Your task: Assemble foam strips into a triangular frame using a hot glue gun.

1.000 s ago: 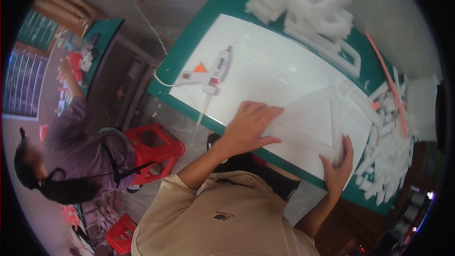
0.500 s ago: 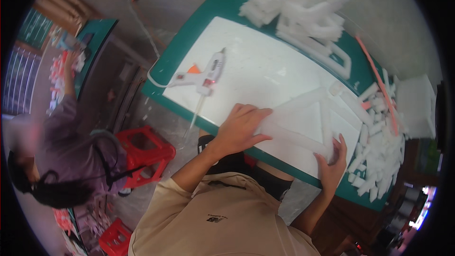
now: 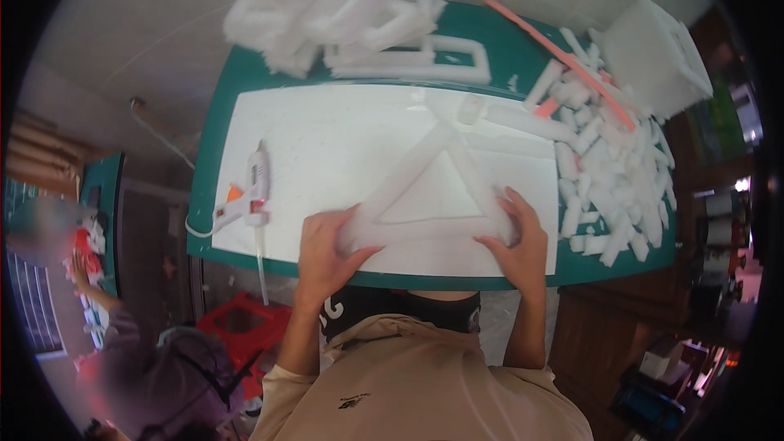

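Note:
A triangular frame of white foam strips point(image 3: 429, 230) lies on the white board point(image 3: 302, 122) in front of me. My left hand point(image 3: 328, 251) grips its near left corner, thumb along the near strip and fingers round the outside. At the near right corner, my right hand point(image 3: 520, 241) holds the frame between thumb and fingers. The far corner points away from me. Just beyond it lie a short foam block point(image 3: 469, 109) and another foam strip point(image 3: 527, 122). A white glue gun point(image 3: 258, 184) with an orange part and a glue stick rests left of my left hand.
White foam frames point(image 3: 327, 8) are heaped at the back left of the green table point(image 3: 214, 155). At the right are many loose foam pieces point(image 3: 612, 180), a long pink strip point(image 3: 563, 60) and a white foam box point(image 3: 649, 57). A person point(image 3: 159, 371) works beside a red stool point(image 3: 245, 322).
My view has turned, so the table now sits squarer before me. My left hand has closed round the triangle's left corner; the right hand stays at the right corner.

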`<control>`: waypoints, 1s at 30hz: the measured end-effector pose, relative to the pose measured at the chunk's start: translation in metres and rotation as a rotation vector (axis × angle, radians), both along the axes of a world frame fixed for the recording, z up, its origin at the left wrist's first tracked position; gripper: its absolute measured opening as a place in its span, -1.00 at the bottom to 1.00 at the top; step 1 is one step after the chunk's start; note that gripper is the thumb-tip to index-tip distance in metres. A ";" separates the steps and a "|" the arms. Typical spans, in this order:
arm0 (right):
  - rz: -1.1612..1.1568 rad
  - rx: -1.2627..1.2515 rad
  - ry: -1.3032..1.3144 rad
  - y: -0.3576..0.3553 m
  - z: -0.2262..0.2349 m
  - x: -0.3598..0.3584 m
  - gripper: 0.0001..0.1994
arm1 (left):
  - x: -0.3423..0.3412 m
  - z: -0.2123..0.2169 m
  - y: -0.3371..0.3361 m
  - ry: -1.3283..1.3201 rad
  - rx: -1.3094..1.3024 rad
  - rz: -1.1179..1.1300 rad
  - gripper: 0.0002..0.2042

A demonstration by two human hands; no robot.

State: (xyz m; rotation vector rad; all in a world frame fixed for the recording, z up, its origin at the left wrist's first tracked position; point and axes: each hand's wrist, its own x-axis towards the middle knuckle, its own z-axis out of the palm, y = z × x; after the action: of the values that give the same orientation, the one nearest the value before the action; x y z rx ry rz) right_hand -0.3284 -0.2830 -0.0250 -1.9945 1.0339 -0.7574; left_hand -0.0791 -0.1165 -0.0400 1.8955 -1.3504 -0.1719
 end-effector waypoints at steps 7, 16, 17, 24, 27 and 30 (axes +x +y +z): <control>-0.014 -0.002 -0.009 -0.003 -0.006 -0.004 -0.38 | -0.002 -0.003 -0.002 0.120 -0.002 0.021 -0.42; -0.033 0.025 0.002 0.000 -0.008 0.003 -0.41 | 0.005 0.002 0.001 -0.009 -0.008 -0.026 -0.43; 0.015 0.012 0.008 0.001 -0.010 0.004 -0.41 | 0.005 0.000 0.002 -0.013 -0.038 0.005 -0.43; -0.045 -0.008 0.012 0.007 -0.015 0.006 -0.38 | 0.009 -0.009 0.009 -0.024 -0.053 -0.058 -0.44; -0.039 0.017 -0.020 0.010 -0.015 0.009 -0.34 | 0.011 -0.014 0.014 -0.022 -0.138 -0.084 -0.44; -0.022 -0.004 0.044 0.011 -0.013 0.017 -0.33 | 0.016 -0.020 0.018 0.010 -0.146 -0.083 -0.46</control>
State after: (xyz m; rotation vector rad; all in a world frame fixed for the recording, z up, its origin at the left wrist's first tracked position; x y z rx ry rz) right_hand -0.3116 -0.2725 -0.0381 -2.0146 1.0823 -0.7311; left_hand -0.0636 -0.0980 -0.0598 1.7168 -1.3976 -0.1207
